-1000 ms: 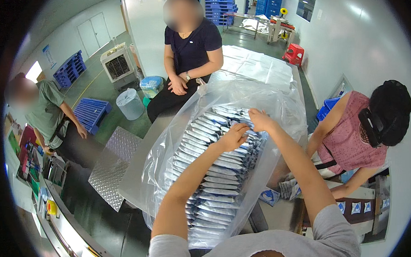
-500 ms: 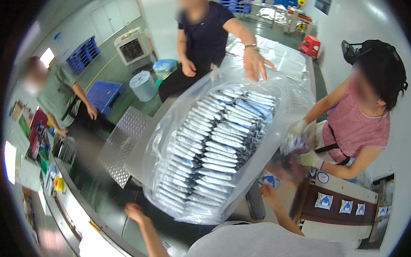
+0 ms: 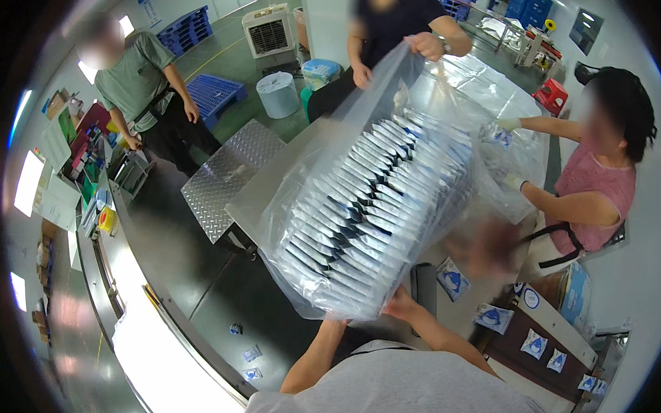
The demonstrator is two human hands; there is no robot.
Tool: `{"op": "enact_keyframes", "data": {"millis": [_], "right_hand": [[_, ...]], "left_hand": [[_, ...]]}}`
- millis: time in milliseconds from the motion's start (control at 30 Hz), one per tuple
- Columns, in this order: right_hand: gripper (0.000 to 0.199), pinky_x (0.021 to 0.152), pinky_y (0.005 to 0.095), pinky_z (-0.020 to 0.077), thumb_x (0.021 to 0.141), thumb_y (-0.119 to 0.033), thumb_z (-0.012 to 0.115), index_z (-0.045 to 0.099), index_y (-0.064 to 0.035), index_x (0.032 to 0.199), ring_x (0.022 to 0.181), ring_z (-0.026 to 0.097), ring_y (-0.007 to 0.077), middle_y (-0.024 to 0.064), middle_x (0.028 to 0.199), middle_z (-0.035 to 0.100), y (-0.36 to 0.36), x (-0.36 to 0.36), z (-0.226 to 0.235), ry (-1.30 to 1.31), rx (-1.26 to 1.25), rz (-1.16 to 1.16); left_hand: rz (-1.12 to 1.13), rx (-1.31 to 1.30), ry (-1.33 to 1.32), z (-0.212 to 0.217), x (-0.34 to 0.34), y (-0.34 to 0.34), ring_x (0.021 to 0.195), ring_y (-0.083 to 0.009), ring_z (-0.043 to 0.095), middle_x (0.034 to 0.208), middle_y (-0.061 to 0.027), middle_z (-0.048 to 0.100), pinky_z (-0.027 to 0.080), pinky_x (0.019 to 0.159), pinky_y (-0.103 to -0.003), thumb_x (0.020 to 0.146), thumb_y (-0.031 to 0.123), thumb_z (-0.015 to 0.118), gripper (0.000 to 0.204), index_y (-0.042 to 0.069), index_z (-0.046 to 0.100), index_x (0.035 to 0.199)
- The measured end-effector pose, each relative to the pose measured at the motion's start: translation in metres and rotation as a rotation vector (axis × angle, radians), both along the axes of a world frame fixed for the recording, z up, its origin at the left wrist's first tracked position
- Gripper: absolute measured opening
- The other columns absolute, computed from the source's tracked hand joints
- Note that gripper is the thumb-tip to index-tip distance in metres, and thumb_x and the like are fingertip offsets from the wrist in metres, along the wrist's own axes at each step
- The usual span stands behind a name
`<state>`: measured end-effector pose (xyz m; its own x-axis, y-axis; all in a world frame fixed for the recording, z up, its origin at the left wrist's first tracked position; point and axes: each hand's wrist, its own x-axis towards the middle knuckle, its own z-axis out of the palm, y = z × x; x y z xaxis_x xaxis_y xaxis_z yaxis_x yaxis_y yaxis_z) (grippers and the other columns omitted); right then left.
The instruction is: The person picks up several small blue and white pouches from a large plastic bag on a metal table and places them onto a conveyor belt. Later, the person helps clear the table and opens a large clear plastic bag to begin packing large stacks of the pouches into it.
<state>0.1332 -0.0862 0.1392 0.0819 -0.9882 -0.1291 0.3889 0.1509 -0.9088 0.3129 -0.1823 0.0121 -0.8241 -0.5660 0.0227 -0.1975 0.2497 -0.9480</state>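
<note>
A large clear plastic bag [image 3: 289, 281] lies before me, filled with rows of small silvery-white packets [image 3: 345, 220]. My left hand [image 3: 336, 322] holds the bag's near end from below, its fingers mostly hidden by the film. Close to it on the right, my right hand [image 3: 400, 303] grips the near right corner of the same bag, fingertips tucked under. Across from me, a co-worker's hand [image 3: 427, 46] pulls the bag's far edge up. On the right, another co-worker's gloved hands [image 3: 515, 180] are at the bag's side, near loose packets.
A conveyor [image 3: 544, 374] with several blue-and-white packets runs at lower right. One packet [image 3: 453, 279] lies on the table beside it. A metal tread plate [image 3: 228, 181] juts out on the left. Several packets [image 3: 252, 373] lie at lower left. A third person [image 3: 144, 89] stands far left.
Both my hands have come in from either side to the bag's near end. The far co-worker has grasped and raised the bag's edge. The right co-worker's hands have moved to the bag.
</note>
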Motion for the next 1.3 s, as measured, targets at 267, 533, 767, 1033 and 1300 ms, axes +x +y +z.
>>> {"op": "enact_keyframes", "data": {"millis": [267,533,767,1033,1300], "right_hand": [[0.065,0.096,0.0380,0.0409,0.093,-0.059,0.033,0.040,-0.0104,0.135,0.114,0.053,0.0232,0.0098,0.126,0.054,0.036,-0.024,-0.010,-0.025,0.437,-0.171],[0.043,0.073,0.0363,0.0469,0.094,-0.042,0.042,0.062,-0.0067,0.109,0.084,0.060,0.0218,0.0099,0.093,0.065,0.223,-0.027,-0.094,0.685,0.667,-0.126],[0.034,0.081,0.0415,0.0464,0.092,-0.032,0.048,0.062,-0.0038,0.105,0.092,0.061,0.0354,0.0193,0.093,0.065,0.293,0.003,-0.069,0.944,0.762,-0.149],[0.034,0.081,0.0417,0.0466,0.091,-0.032,0.049,0.061,-0.0037,0.105,0.092,0.061,0.0356,0.0195,0.093,0.064,0.260,-0.024,-0.080,0.966,0.698,0.073],[0.034,0.081,0.0418,0.0467,0.091,-0.032,0.049,0.061,-0.0037,0.105,0.093,0.060,0.0358,0.0196,0.094,0.064,0.210,-0.031,-0.096,1.028,0.451,0.542]], "left_hand": [[-0.324,-1.444,-1.445,0.102,-0.049,-0.034,0.131,-0.0291,0.035,0.144,-0.0069,0.037,0.028,0.107,-0.051,0.094,0.051,0.022,0.060,0.016,0.033,0.141],[-0.577,-1.289,-1.449,0.091,-0.089,-0.105,0.134,-0.0367,0.025,0.146,-0.0110,0.030,0.021,0.101,-0.066,0.085,0.061,0.032,0.072,0.018,0.032,0.142],[-0.791,-0.764,-1.274,0.084,-0.134,-0.177,0.130,-0.0451,0.011,0.146,-0.0210,0.006,0.022,0.103,-0.062,0.081,0.066,0.036,0.087,0.014,0.013,0.145],[-0.293,-1.376,-1.938,0.006,-0.138,-0.115,0.098,-0.0354,0.057,0.119,-0.0203,0.052,0.051,0.082,-0.042,0.087,0.068,0.034,0.082,0.009,0.022,0.143],[-1.194,-2.066,-2.547,-0.002,0.041,0.078,0.073,-0.0237,0.065,0.079,-0.0112,0.068,0.052,0.066,-0.035,0.090,0.022,0.049,0.027,0.003,0.064,0.102]]}}
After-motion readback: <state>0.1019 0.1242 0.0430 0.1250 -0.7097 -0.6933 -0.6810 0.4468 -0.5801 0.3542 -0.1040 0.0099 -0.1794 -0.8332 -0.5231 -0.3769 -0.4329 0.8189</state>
